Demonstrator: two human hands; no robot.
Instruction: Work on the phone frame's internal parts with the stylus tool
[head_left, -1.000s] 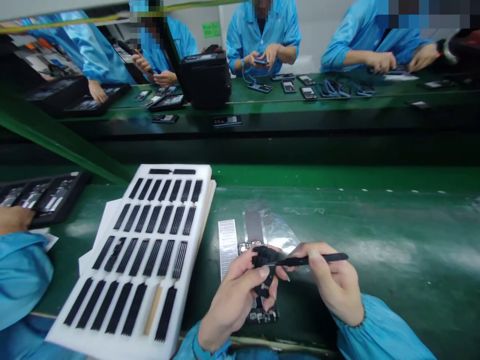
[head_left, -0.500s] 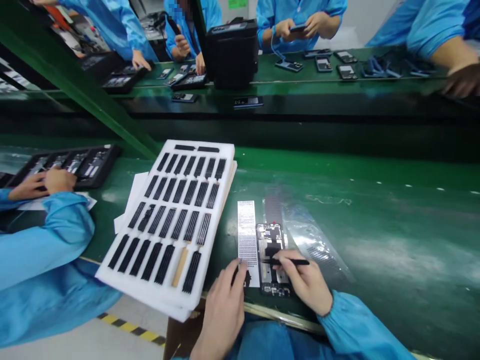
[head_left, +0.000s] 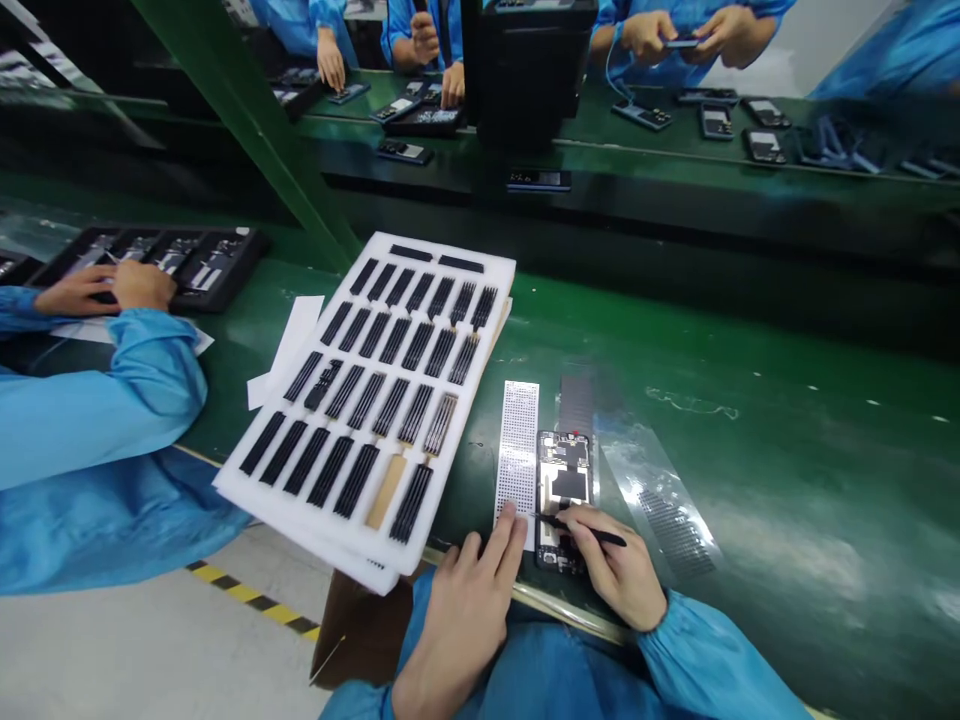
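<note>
Right hand pinches the stylus tip-down on the phone at the near desk edge, left hand open on the strip; best pressed lightly.

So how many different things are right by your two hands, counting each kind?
Open black phone body with bare circuit boards: 1
Thin black stick tool: 1
White dotted strip: 1
White foam tray of black strips: 1
Total: 4
</note>
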